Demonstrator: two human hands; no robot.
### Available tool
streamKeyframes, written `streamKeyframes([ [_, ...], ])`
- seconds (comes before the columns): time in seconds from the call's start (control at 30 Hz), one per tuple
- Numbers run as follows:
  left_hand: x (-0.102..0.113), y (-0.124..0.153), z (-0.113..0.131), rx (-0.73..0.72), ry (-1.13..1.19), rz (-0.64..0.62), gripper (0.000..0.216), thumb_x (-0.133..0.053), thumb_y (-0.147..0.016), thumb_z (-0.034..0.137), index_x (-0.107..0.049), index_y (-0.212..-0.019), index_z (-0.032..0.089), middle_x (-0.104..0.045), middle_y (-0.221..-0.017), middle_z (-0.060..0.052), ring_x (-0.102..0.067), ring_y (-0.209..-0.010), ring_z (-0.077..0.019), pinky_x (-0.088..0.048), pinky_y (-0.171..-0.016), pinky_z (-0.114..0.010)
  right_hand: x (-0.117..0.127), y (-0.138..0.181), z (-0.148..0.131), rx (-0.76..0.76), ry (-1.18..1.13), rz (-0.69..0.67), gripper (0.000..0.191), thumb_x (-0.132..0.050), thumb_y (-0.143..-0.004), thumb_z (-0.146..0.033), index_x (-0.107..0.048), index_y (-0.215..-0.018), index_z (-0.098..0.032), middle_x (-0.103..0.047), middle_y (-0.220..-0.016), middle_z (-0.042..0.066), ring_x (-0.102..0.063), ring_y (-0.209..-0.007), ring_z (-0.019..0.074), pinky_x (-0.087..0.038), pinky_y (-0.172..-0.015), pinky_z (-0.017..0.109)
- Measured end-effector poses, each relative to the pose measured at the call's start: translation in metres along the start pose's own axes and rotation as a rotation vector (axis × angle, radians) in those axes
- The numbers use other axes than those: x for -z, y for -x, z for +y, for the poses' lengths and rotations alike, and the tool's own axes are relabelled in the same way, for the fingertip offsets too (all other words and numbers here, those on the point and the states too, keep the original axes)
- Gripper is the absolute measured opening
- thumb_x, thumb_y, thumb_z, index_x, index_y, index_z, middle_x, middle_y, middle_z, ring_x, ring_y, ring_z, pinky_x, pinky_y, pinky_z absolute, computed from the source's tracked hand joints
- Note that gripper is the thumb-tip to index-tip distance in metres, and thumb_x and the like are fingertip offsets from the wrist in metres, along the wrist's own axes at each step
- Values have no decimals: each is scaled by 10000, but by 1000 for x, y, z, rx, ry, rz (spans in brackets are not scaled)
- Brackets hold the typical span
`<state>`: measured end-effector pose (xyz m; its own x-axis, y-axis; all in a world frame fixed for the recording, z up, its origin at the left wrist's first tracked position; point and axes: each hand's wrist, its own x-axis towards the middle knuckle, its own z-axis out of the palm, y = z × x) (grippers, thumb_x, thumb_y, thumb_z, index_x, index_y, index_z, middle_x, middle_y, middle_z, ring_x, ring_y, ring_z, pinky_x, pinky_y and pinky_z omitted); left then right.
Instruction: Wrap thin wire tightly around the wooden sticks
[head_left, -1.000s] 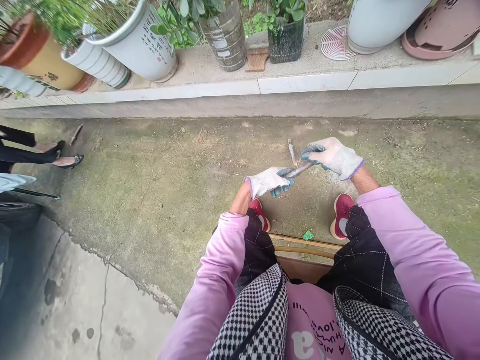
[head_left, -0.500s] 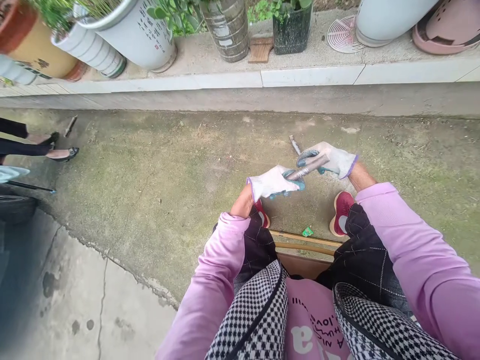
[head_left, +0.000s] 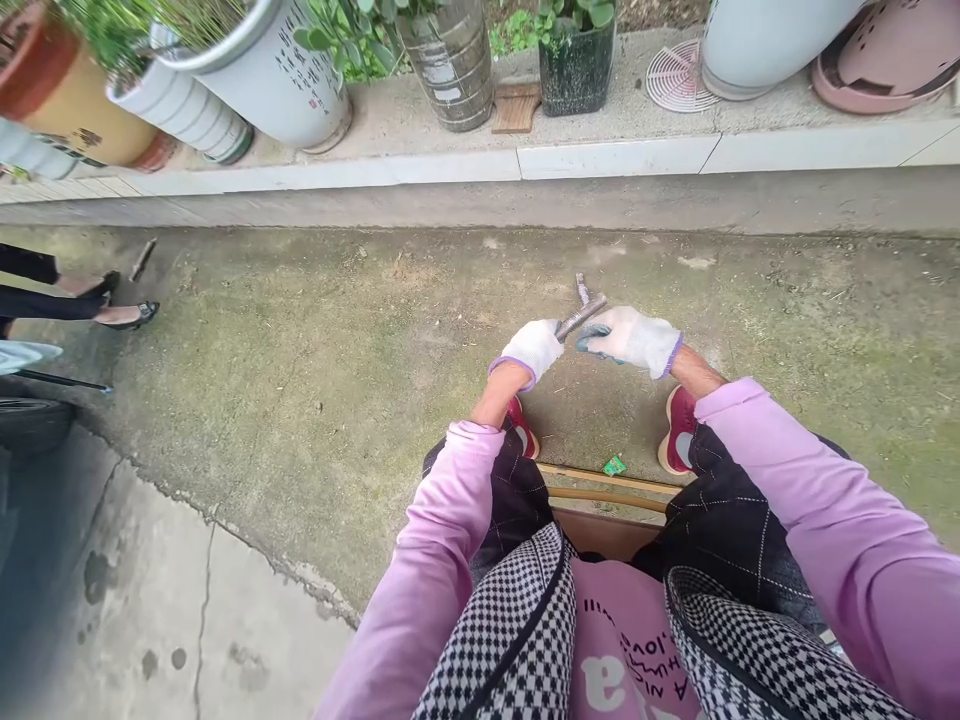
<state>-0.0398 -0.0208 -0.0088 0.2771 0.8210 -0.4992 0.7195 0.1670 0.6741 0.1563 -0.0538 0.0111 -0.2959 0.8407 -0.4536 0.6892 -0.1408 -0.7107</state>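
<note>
My left hand [head_left: 534, 350], in a white glove with a blue-grey palm, is closed around a short grey-brown rod [head_left: 583, 316]. The rod slants up to the right, and its lower end is hidden in the glove. Beyond it a second short piece with a shiny, ridged surface [head_left: 582, 289] shows; I cannot tell whether the two are joined. Just right of the rod is my right hand [head_left: 631, 338], gloved alike. Its blue-coated fingertips are curled together close to the rod, and anything between them is too small to make out.
Potted plants stand along the raised ledge [head_left: 420, 165] ahead. A green wrapper [head_left: 614, 465] lies between my red shoes, near the wooden-edged seat [head_left: 607, 480]. At far left are another person's feet [head_left: 127, 315], a dark stick [head_left: 142, 260] and a tyre [head_left: 34, 425].
The rod has moved up and left, and less of its length shows. My right hand has come off its upper end and shifted left and down. My left hand has turned, back upward.
</note>
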Motion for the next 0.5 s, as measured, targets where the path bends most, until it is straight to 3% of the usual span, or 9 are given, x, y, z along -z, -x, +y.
streamKeyframes([
  [0.13,-22,12,-2,-27,-10,-37,516,-712,-834,-53,-427,-547,267,-263,-623,29,-553,-814,-219,-473,-796,-234,11,-3,12,31,100,2,210,-769,-898,-262,-763,-689,-244,-674,-606,30,-607,-618,202,-419,-645,350],
  [0.27,-33,26,0,-78,-7,-180,519,-785,-741,-110,-493,-499,244,-324,-564,24,-513,-751,-205,-466,-784,-264,17,-6,22,-6,56,-82,209,-829,-780,-260,-720,-603,-247,-708,-612,37,-623,-611,214,-445,-643,360],
  [0.33,-24,31,3,-105,9,-274,445,-810,-725,-86,-567,-526,230,-401,-546,9,-500,-714,-195,-434,-709,-266,22,-6,24,-3,-98,-146,125,-825,-770,-310,-785,-678,-234,-764,-693,44,-665,-655,218,-493,-661,349],
  [0.4,-9,36,6,-119,59,-328,356,-817,-755,-9,-621,-574,227,-463,-553,2,-490,-679,-183,-393,-637,-273,26,-6,24,18,-266,-149,159,-830,-765,-374,-820,-764,-216,-804,-792,63,-703,-710,226,-536,-669,338],
  [0.5,15,40,12,-62,167,-257,243,-817,-847,158,-674,-665,233,-517,-592,3,-454,-621,-154,-357,-572,-280,22,-9,19,-9,-529,-60,265,-884,-715,-428,-771,-782,-198,-716,-694,56,-622,-594,190,-502,-543,312],
])
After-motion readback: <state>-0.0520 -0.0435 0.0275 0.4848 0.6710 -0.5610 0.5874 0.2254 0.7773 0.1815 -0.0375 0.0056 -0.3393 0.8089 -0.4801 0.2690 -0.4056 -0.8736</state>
